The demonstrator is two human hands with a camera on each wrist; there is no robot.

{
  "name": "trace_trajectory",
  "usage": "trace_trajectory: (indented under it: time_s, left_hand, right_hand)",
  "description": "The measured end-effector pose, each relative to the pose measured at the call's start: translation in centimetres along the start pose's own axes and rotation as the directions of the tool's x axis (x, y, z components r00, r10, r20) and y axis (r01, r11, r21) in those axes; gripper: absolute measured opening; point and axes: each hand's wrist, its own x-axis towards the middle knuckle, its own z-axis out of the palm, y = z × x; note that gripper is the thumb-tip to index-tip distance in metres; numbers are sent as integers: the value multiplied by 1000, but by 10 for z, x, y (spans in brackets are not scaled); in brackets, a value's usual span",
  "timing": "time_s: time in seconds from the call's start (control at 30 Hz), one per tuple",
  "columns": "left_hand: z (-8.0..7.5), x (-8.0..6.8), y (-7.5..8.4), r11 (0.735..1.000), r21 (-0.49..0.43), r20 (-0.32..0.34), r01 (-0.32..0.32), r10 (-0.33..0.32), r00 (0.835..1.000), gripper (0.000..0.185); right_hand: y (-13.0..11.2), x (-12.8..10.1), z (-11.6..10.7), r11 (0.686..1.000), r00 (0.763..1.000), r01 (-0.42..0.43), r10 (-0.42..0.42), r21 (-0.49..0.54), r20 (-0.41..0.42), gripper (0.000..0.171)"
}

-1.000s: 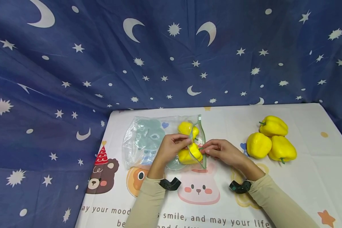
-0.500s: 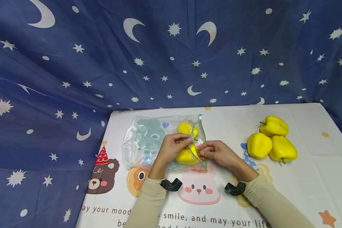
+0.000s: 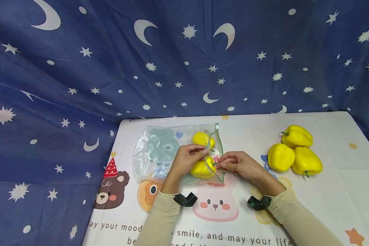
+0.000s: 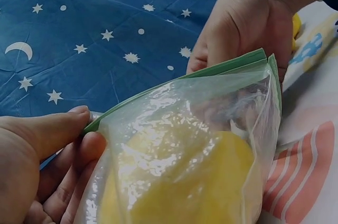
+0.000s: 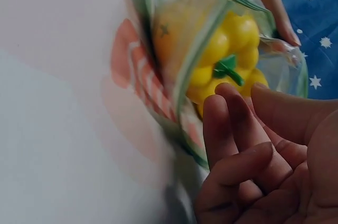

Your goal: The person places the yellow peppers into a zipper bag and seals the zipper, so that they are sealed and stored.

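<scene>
The clear zip bag lies on the bench, between the two hands, with two yellow peppers inside it near the mouth. The left hand pinches the green zip strip between thumb and fingers, and the right hand pinches the same strip a little further along, so each grip is narrow and holds the bag edge. I judge that the step in hand is the closing of the mouth. The next move calls for pressing the two lips together along the strip, without catching a pepper stem.

Three more yellow peppers lie well to the right of the right hand. Whether the strip is already sealed anywhere is hard to tell. The right wrist view is blurred at the left.
</scene>
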Motion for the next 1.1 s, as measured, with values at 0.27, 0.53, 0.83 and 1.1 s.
trace_trajectory:
  time_s: [0.27, 0.53, 0.83, 1.1]
  left_hand:
    - [0, -2, 1, 1000, 26, 2, 9, -9, 1000, 23]
    - [1, -2, 1, 999, 37, 12, -1, 1, 1000, 23]
    - [1, -2, 1, 998, 67, 7, 7, -7, 1000, 23]
    - [3, -2, 2, 995, 96, 0, 7, -7, 1000, 22]
  right_hand:
    - [-17, -12, -19, 997, 998, -9, 4, -79, -62, 33]
    - [-43, -34, -45, 971, 982, 44, -85, -236, -167, 34]
    - [-64, -65, -84, 831, 931, 30, -225, -556, -286, 30]
    - [-62, -82, -106, 753, 924, -33, -227, -657, -307, 39]
